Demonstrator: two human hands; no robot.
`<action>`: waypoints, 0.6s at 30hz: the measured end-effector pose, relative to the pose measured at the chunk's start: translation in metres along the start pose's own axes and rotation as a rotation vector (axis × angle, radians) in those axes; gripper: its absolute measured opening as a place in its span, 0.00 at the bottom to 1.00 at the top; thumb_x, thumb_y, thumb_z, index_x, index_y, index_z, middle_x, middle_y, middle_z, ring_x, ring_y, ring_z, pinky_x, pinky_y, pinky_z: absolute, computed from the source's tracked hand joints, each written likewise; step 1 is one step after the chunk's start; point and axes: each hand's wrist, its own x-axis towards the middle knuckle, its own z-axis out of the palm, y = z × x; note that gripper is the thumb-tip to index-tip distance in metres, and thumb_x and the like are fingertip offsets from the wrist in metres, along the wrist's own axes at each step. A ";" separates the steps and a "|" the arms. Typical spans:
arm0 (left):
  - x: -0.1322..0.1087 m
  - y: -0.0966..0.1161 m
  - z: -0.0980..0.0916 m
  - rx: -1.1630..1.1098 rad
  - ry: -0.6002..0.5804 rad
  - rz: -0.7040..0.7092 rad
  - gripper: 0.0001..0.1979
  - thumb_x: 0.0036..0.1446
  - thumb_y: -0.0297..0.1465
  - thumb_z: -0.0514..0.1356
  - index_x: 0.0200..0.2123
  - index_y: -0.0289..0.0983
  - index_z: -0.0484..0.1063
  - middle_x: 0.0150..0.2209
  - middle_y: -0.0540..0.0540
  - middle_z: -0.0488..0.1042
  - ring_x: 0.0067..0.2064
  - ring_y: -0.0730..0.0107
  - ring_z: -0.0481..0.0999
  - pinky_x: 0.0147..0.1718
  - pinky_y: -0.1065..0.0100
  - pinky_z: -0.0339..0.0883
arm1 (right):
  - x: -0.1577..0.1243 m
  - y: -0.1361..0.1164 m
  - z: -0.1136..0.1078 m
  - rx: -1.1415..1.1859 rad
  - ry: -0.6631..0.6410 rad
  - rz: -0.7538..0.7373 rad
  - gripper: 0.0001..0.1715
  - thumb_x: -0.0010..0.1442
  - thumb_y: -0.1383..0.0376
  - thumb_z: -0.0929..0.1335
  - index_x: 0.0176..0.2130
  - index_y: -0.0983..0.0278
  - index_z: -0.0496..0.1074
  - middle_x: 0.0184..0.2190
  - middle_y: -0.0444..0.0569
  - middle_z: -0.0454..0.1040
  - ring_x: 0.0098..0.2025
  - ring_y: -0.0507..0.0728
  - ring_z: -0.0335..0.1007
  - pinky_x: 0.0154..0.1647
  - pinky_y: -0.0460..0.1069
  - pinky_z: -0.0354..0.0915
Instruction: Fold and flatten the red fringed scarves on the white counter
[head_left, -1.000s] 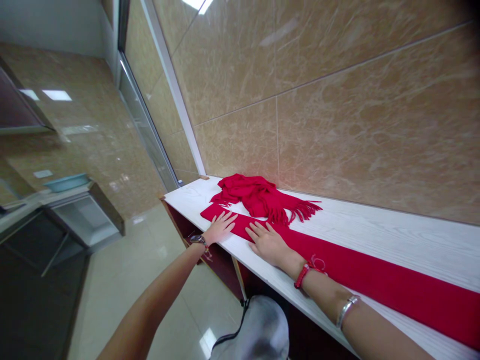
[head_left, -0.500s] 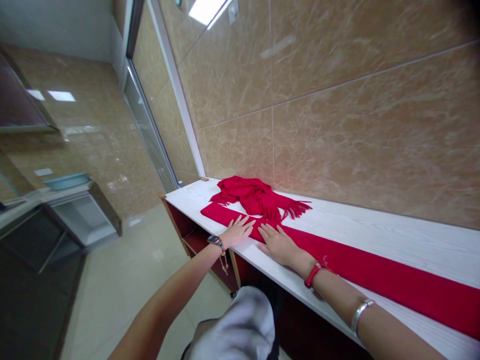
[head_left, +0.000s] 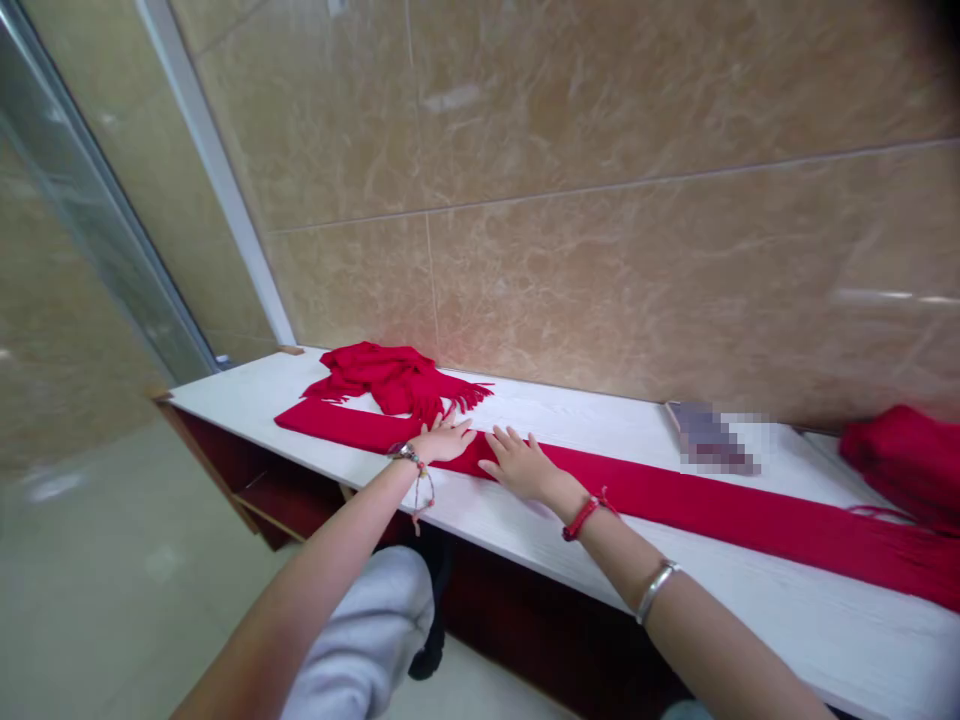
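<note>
A long red scarf [head_left: 675,505] lies stretched flat along a white shelf [head_left: 570,430] against the tiled wall. My left hand [head_left: 442,441] rests flat on it with fingers spread, a watch and beads at the wrist. My right hand [head_left: 517,464] lies flat on the scarf just to the right, fingers stretched out, a red cord at the wrist and a silver bangle further up the arm. Behind my hands a second red scarf [head_left: 386,375] with fringes lies crumpled near the wall.
A blurred-out flat object [head_left: 709,440] lies on the shelf near the wall. More red fabric [head_left: 907,460] is piled at the far right. Dark red cabinets [head_left: 292,495] sit under the shelf. A glass door frame [head_left: 202,180] stands at the left.
Both hands have slid to the right along the flat scarf. The view has swung right, bringing the blurred object and the right-hand red pile into sight.
</note>
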 end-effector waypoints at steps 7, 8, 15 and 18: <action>0.000 0.062 0.008 -0.074 0.060 -0.101 0.25 0.61 0.43 0.37 0.59 0.43 0.52 0.63 0.39 0.47 0.62 0.47 0.43 0.51 0.37 0.43 | -0.024 0.027 0.000 -0.028 -0.068 0.066 0.33 0.64 0.55 0.51 0.61 0.70 0.48 0.63 0.59 0.45 0.63 0.65 0.38 0.58 0.65 0.45; -0.003 0.062 0.008 -0.088 0.069 -0.096 0.25 0.61 0.43 0.38 0.59 0.43 0.52 0.63 0.40 0.46 0.63 0.48 0.42 0.52 0.38 0.42 | -0.032 0.034 0.000 -0.054 -0.066 0.067 0.32 0.64 0.56 0.52 0.61 0.69 0.48 0.63 0.59 0.46 0.63 0.65 0.39 0.58 0.65 0.46; -0.021 0.060 -0.004 -0.106 0.009 -0.003 0.29 0.60 0.46 0.40 0.61 0.40 0.46 0.64 0.37 0.39 0.63 0.47 0.36 0.54 0.41 0.40 | -0.081 0.080 0.000 -0.224 -0.045 0.087 0.23 0.64 0.61 0.54 0.55 0.63 0.62 0.61 0.59 0.50 0.61 0.69 0.44 0.53 0.69 0.52; -0.026 0.062 -0.012 -0.117 -0.096 0.049 0.31 0.59 0.48 0.40 0.63 0.42 0.41 0.65 0.39 0.34 0.64 0.49 0.34 0.55 0.44 0.39 | -0.080 0.081 -0.002 -0.176 -0.022 0.116 0.27 0.62 0.59 0.55 0.58 0.68 0.57 0.61 0.61 0.50 0.62 0.68 0.43 0.55 0.68 0.50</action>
